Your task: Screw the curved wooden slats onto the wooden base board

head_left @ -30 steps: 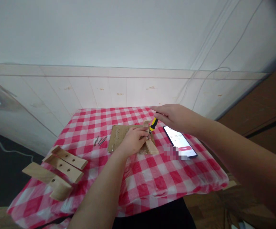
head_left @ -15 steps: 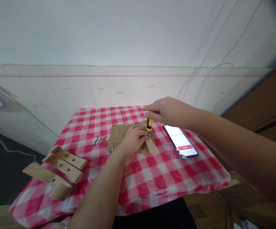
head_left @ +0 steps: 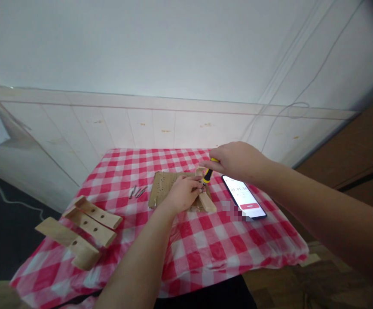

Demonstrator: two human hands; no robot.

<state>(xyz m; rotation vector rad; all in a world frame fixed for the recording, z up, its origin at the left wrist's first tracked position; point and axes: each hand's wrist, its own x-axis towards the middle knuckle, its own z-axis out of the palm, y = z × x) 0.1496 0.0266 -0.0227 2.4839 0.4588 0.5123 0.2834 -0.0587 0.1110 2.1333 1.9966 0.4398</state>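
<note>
My right hand [head_left: 234, 161] is closed round a yellow and black screwdriver [head_left: 207, 174], whose tip points down onto a light wooden strip [head_left: 205, 198]. My left hand [head_left: 183, 193] is closed at the screwdriver's tip, pinching there and pressing on the strip. The strip lies on a brown board with small holes [head_left: 160, 186] on the red and white checked tablecloth [head_left: 206, 240]. What sits under the tip is hidden by my fingers.
Several loose screws [head_left: 137, 191] lie left of the board. A phone [head_left: 243, 196] with a running timer lies at the right. Three wooden pieces with holes [head_left: 88, 219] rest near the table's left front edge. A white wall with cables stands behind.
The screwdriver tilted from upright to leaning right, and my right hand shifted a little right and down. My left hand stays at the tip. The view moved slightly.
</note>
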